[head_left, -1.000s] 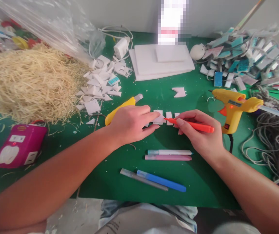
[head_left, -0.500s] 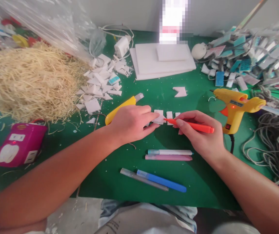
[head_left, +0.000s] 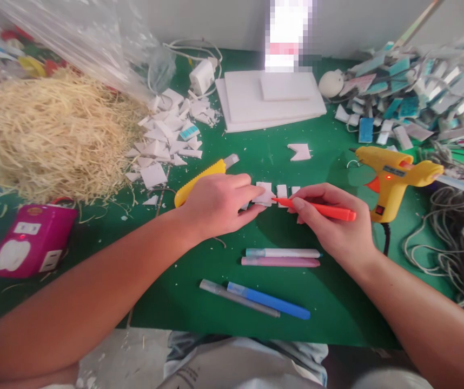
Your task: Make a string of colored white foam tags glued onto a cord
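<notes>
My left hand (head_left: 221, 204) lies over the table, thumb and index finger closed on a small white foam-board piece (head_left: 265, 193). A yellow utility knife (head_left: 200, 181), its blade out, lies just behind that hand. My right hand (head_left: 335, 219) grips an orange-red marker pen (head_left: 329, 210), its tip at the right edge of the held piece. Narrow white strips (head_left: 282, 192) lie between the hands, partly covered by the right fingers. Farther back rests a notched white offcut (head_left: 299, 152).
Several pens, including a blue pen (head_left: 270, 301), lie in front. On the right stand a yellow glue gun (head_left: 392, 173) and tangled grey cord (head_left: 459, 232). White boards (head_left: 244, 102) are at the back; straw (head_left: 53, 129), scraps (head_left: 163, 135) and a magenta power socket (head_left: 33, 237) are left.
Almost nothing differs. Both hands, the marker pen and the white piece keep their places; the view has shifted very slightly.
</notes>
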Demonstrator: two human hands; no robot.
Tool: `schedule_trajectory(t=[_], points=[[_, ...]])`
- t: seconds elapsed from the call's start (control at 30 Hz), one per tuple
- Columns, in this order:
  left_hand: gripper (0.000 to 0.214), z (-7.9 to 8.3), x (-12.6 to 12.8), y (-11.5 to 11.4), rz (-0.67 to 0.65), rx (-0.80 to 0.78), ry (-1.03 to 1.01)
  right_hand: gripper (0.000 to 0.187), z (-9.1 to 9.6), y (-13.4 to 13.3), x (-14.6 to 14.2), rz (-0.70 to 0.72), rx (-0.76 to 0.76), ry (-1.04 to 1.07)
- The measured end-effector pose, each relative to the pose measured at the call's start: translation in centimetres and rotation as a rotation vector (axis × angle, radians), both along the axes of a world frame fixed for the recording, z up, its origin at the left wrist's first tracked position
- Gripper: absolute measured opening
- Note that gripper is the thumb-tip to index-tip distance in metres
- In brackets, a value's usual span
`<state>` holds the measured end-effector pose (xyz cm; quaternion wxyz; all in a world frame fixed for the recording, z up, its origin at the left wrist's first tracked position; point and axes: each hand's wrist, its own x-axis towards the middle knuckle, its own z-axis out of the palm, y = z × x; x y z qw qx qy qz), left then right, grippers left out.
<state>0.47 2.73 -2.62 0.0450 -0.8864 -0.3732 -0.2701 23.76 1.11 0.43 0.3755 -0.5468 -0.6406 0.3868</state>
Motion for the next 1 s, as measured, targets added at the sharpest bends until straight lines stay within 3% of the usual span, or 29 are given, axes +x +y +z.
schedule_trajectory(t=[1.0], points=[[0.025,0.00,0.11,0.01,-0.008,0.021,-0.019,0.007,-0.09,0.00,-0.02,-0.004,-0.012,0.026]])
